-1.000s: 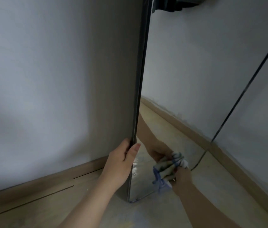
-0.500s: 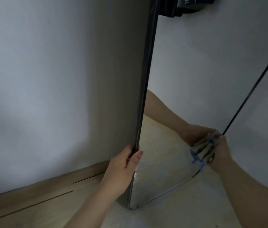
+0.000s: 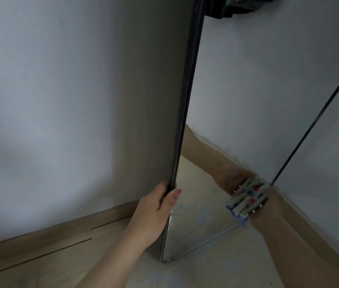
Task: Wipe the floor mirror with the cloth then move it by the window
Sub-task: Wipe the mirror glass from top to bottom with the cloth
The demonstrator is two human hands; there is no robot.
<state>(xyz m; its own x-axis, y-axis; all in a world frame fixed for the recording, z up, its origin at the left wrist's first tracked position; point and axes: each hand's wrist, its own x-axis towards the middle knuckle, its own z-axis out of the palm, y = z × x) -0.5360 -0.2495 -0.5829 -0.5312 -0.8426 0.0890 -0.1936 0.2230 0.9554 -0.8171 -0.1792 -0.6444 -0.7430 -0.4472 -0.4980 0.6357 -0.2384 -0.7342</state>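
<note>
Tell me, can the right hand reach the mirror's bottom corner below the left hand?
Probably yes. The right hand holds the cloth against the floor mirror low down, bare glass runs to that corner, and the left hand grips only the edge above it.

One floor mirror (image 3: 237, 100), its edge gripped by the left hand (image 3: 154, 213); one cloth (image 3: 247, 199), held against the glass by the right hand (image 3: 268, 208); two hands in all.

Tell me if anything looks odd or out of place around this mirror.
Two small things. On the floor mirror, the lower glass shows cloudy streaks beside the left hand, away from the cloth the right hand holds. The wooden skirting to its left has a stepped open seam.
</note>
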